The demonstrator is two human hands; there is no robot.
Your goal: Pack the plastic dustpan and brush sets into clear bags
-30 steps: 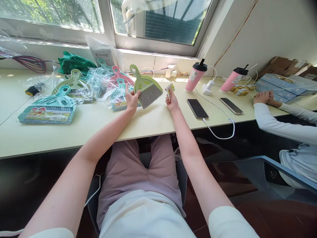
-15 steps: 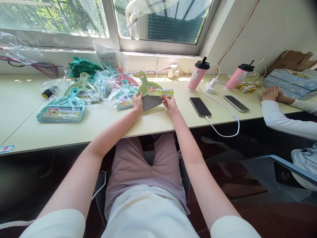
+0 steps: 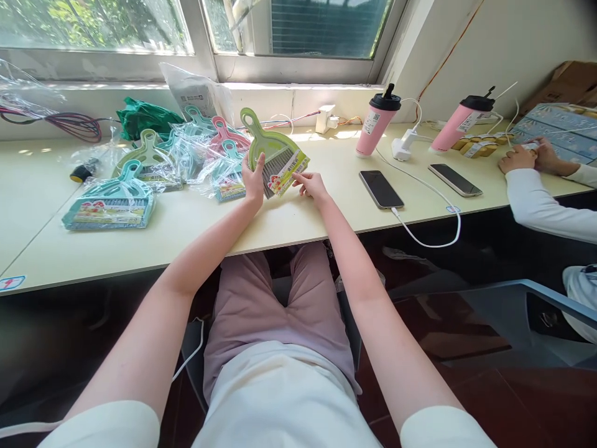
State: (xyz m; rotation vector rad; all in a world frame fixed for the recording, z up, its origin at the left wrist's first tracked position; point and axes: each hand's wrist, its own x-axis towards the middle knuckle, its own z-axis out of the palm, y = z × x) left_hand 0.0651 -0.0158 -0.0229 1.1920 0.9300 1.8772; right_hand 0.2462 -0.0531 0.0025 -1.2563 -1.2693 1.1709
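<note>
My left hand (image 3: 253, 180) is wrapped round the left side of a green dustpan (image 3: 258, 134) with a grey-bristled brush (image 3: 276, 163) nested in it. The set is held tilted above the table, its looped handle pointing up and left. A printed label card (image 3: 291, 172) lies slantwise across the bristles. At the card's lower right edge, the thumb and fingers of my right hand (image 3: 311, 185) are pinched together on it. Left of my hands lie bagged dustpan sets, among them a teal one (image 3: 112, 205), an olive-green one (image 3: 148, 149) and a pink one (image 3: 224, 132).
A charging phone (image 3: 381, 188), a second phone (image 3: 454, 180) and two pink tumblers (image 3: 377, 127) stand to the right, with a white cable looping past the table edge. A co-worker's hands (image 3: 527, 158) are at the far right. A green bag (image 3: 147, 118) lies near the window.
The dustpan set has been raised and tilted, and the label card has swung from level to slanting across the bristles. The co-worker's hands have moved apart and hold something small.
</note>
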